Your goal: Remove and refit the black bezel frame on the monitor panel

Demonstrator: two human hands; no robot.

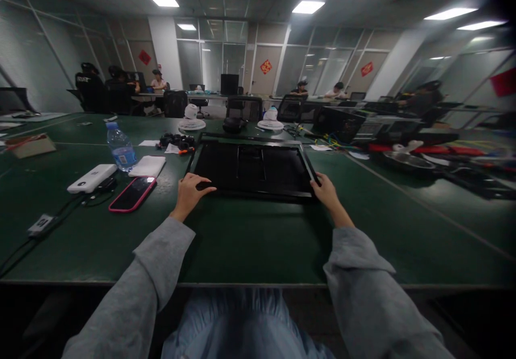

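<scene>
A black rectangular panel, framed like a monitor housing, lies in front of me on the green table. Two raised ridges cross its middle from back to front. My left hand is at the near left corner, its thumb and fingers closed about the frame's edge. On the opposite side my right hand grips the near right corner, thumb on top and the other fingers partly hidden behind the edge. The panel's underside is out of sight.
Left of the panel are a pink-edged phone, a white power bank, a folded white cloth and a water bottle. Behind it stand two white fans. A metal pan and cables lie right. People sit farther back.
</scene>
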